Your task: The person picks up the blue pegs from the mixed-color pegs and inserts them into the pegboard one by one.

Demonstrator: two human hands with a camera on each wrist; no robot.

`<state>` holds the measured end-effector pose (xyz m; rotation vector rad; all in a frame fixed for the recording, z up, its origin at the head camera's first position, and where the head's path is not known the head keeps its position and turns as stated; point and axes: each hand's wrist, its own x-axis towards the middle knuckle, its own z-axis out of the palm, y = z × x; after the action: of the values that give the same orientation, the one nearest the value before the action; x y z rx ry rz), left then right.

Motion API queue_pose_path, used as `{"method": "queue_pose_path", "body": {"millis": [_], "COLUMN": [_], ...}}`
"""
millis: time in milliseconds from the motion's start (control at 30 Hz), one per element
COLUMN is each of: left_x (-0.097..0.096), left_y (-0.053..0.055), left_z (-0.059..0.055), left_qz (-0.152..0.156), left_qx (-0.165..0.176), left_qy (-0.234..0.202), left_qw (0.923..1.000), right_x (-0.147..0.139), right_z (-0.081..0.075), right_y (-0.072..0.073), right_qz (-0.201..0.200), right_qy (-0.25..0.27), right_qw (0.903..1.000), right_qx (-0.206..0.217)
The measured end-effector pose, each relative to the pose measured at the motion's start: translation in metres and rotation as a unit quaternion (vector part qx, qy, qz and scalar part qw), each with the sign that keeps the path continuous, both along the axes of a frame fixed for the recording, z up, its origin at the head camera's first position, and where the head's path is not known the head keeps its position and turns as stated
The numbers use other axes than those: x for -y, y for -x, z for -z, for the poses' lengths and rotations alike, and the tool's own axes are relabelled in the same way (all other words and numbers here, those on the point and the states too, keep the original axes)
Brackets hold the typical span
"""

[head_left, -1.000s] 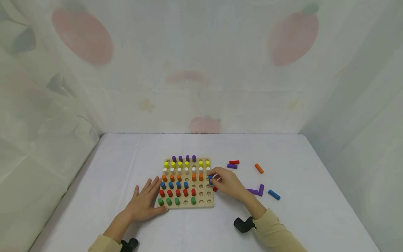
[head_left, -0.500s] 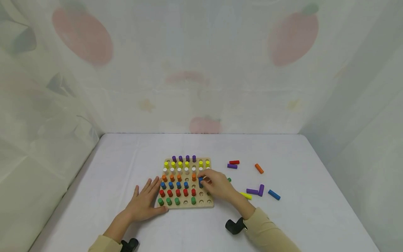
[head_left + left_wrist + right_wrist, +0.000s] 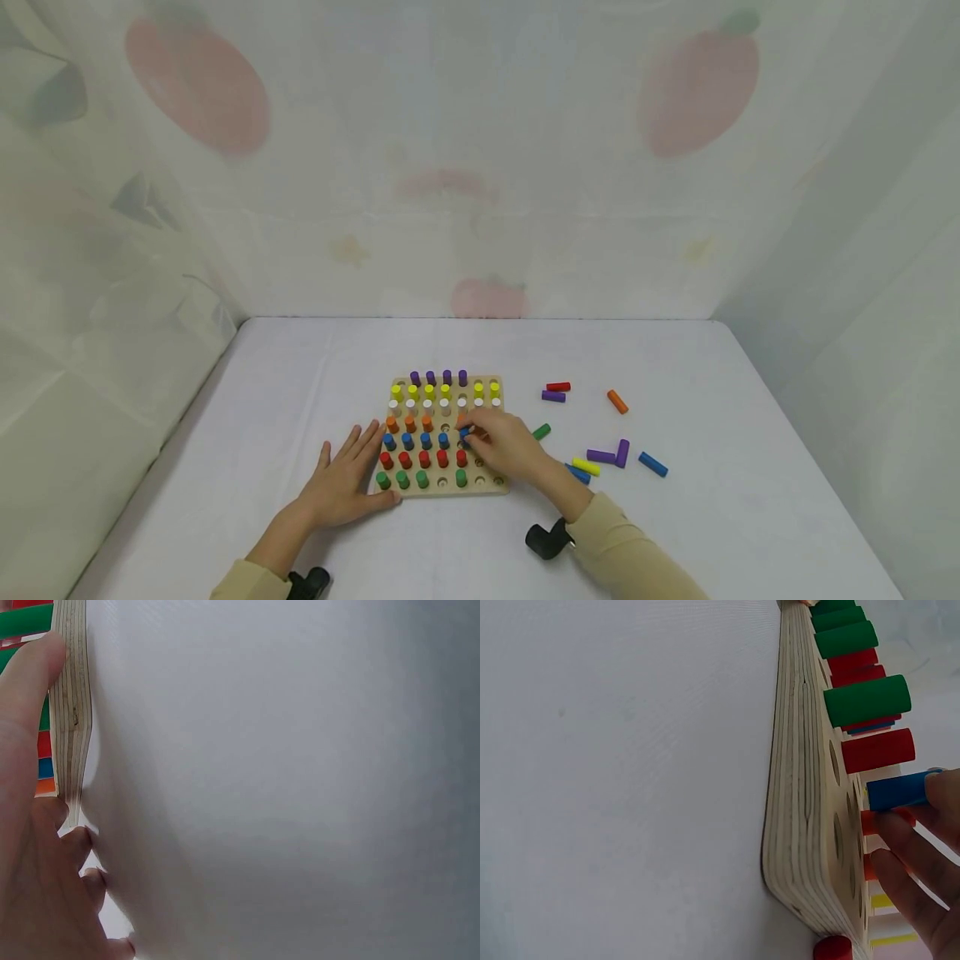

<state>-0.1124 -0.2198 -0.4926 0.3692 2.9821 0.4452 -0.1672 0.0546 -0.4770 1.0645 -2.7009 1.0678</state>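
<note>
A wooden pegboard [image 3: 471, 492] carries rows of purple, yellow, white, orange, blue, red and green pegs, with some holes bare towards its right side. My right hand [image 3: 513, 448] reaches over the board and pinches a blue peg [image 3: 896, 791] between thumb and fingers, at the right end of the blue row. In the right wrist view the peg's lower end is close to the board's face, just past a red peg [image 3: 877, 750]. My left hand [image 3: 341, 485] lies spread at the board's left side, its thumb at the near left corner and its fingertips along the edge.
Loose pegs lie right of the board: red [image 3: 558, 387], purple [image 3: 553, 397], orange [image 3: 617, 402], green [image 3: 542, 432], yellow [image 3: 586, 467], blue [image 3: 653, 464] and several others. Another red peg [image 3: 832, 948] lies beside the board's edge. White cloth covers the table [image 3: 300, 358].
My right hand has moved left across the board with the blue peg, from the right edge to the blue row. Green, yellow and blue loose pegs are uncovered. My left hand stays put.
</note>
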Motion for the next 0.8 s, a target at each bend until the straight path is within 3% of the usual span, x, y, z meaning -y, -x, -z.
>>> {"method": "queue_pose_path", "body": {"millis": [800], "left_x": [0.0], "left_y": [0.0006], "left_z": [0.0011], "left_qz": [-0.001], "left_qx": [0.002], "left_qy": [0.006], "left_qw": [1.0], "right_x": [0.0038], "right_z": [0.0042], "right_y": [0.001], "right_qz": [0.005], "right_qy": [-0.028], "right_qw": [0.9996], "right_qx": [0.006]}}
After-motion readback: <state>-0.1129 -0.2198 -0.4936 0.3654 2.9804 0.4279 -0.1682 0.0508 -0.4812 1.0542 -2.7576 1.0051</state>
